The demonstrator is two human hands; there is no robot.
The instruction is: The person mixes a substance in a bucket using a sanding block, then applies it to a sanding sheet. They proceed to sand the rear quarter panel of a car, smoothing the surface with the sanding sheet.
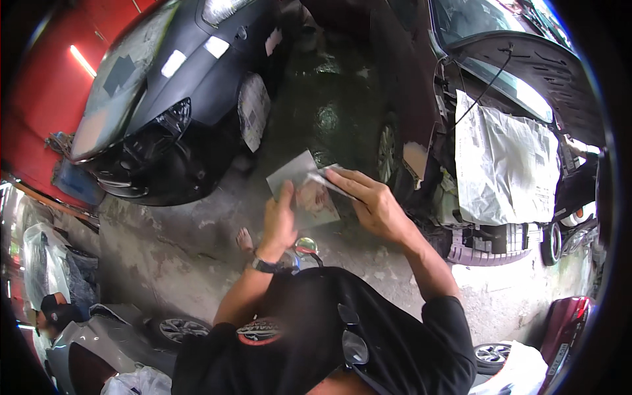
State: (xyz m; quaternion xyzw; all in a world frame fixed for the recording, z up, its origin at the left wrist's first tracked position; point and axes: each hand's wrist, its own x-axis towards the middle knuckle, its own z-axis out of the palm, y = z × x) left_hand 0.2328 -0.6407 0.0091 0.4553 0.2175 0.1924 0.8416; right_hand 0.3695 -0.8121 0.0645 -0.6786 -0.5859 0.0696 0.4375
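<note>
The left hand (280,220) holds a flat grey board (304,189) from below, the thumb lying on its lower left edge and the fingers behind it, so its grip is closed on the board. On the board there is a patch of pinkish paste (313,197), spread near the middle. The right hand (373,205) comes from the right side and its grip is closed on a thin flat spreader blade (327,179); the fingertips press on top of the blade, and the blade lies on the upper right part of the board, touching it just beside the paste.

The board is held in the air in front of the person's chest, above the concrete floor (178,257). On the left wrist there is a dark wristwatch (264,265). The person wears a black shirt (316,329) with long sleeves.

To the upper left stands a dark car (178,85) with grey patches on its body. To the right stands another car (461,79) with the bonnet raised, and a sheet of white paper (503,164) covers its front part. Between the two cars the floor looks wet and dark. A bare foot (244,239) shows on the floor, below the board
</note>
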